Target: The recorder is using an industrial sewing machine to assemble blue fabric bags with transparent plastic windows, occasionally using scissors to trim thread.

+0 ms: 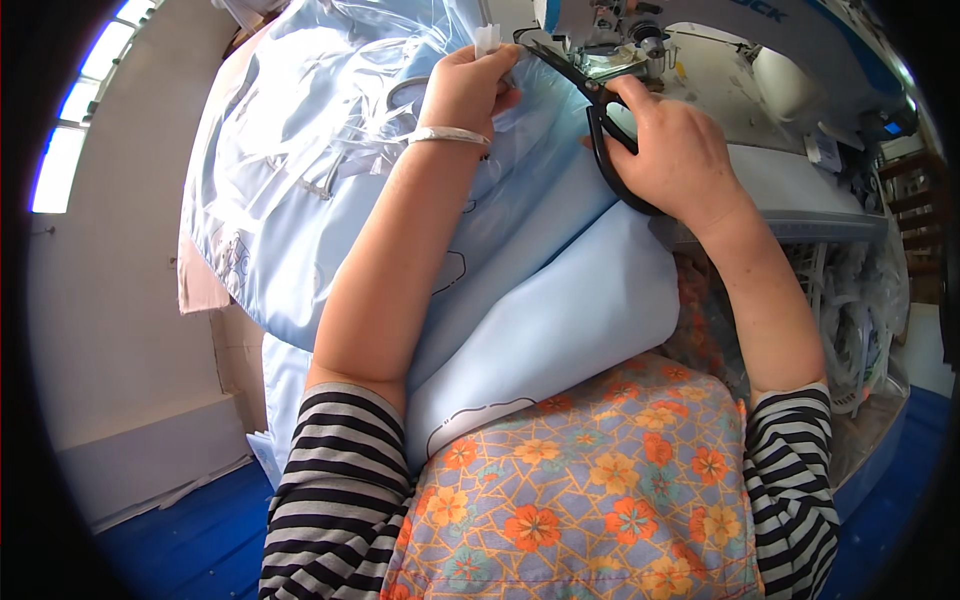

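The light blue fabric is smooth cloth with a soft sheen; the clear sheeting over it is glossy, crinkled plastic. The small white tab looks like translucent plastic. The scissors have dark metal blades and smooth black handles (plastic-coated, perhaps). The bangle shines. The apron is matt printed cloth, the striped sleeves matt fabric, the sewing machine smooth-cased with bare metal fittings.

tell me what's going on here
A person's right hand holds black scissors, their tips close to the left hand, which pinches a small whitish piece. Light blue fabric spreads beneath the hands toward the lap, in front of a sewing machine. Whether the blades are cutting is unclear.
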A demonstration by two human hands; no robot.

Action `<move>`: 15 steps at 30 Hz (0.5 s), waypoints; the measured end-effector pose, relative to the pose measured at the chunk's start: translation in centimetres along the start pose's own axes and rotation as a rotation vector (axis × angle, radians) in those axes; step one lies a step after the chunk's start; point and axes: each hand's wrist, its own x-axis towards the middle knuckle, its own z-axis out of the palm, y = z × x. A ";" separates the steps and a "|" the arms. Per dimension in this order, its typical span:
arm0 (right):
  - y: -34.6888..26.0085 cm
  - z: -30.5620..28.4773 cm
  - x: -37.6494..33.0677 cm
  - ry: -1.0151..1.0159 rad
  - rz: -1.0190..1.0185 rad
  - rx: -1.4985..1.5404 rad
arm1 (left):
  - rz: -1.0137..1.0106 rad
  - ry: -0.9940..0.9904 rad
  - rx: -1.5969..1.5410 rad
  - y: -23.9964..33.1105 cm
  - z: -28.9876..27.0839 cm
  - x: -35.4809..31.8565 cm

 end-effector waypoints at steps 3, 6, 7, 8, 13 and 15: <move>-0.4 -0.5 -0.1 -0.015 -0.011 -0.008 | 0.023 0.030 0.054 0.0 0.3 -0.4; -0.4 -0.7 -0.2 -0.027 -0.013 -0.024 | 0.050 0.024 0.081 -0.1 0.2 -0.6; -0.4 -0.8 -0.3 -0.040 -0.007 -0.038 | 0.062 0.018 0.080 -0.2 0.1 -0.6; -0.5 -0.8 -0.3 -0.040 -0.004 -0.038 | 0.072 0.008 0.081 -0.2 -0.1 -0.6; -0.1 -1.1 -0.4 -0.025 -0.079 -0.055 | 0.086 0.014 0.123 -0.3 0.2 -0.8; 0.1 -1.1 -0.5 -0.027 -0.077 -0.053 | 0.091 0.014 0.124 -0.3 0.2 -0.7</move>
